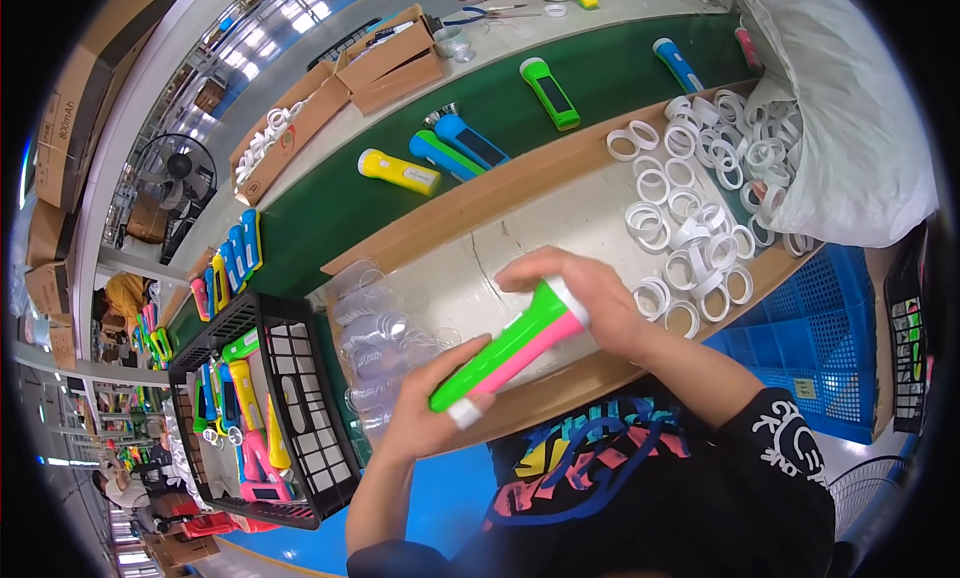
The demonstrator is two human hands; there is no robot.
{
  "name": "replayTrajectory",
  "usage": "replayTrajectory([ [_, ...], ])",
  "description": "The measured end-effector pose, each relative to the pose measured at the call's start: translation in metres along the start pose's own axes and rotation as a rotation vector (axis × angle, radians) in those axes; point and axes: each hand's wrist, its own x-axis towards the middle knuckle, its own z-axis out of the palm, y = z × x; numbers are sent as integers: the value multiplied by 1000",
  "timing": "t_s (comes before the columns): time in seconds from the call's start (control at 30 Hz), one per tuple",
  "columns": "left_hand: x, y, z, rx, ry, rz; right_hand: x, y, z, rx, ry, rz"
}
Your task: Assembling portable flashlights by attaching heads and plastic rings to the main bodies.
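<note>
A green and pink flashlight (510,348) is held slantwise between my hands, above a shallow cardboard tray (570,403). My left hand (418,413) is closed round its lower end, where a small white piece (465,412) shows by the fingers. At the wide head end, my right hand (600,303) is closed over the white ring (568,300); some fingers are hidden behind it. Many loose white rings (680,268) lie heaped in the tray's right part. Clear round lenses (375,323) lie in a pile at its left, beside my left hand.
Beyond the tray, a green belt (330,188) carries yellow (398,171), blue and green (550,93) flashlights. A black crate (315,408) holding flashlights stands left. A white sack (850,108) and blue crate (810,328) are at right. Open cardboard boxes (390,63) stand behind the belt.
</note>
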Motion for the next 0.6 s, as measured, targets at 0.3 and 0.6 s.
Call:
replayTrajectory([
  [0.3,4,-27,31,309,234,38,17,22,-9,198,191,424],
  [0.6,0,-30,101,-582,135,-374,-9,23,6,713,336,303],
])
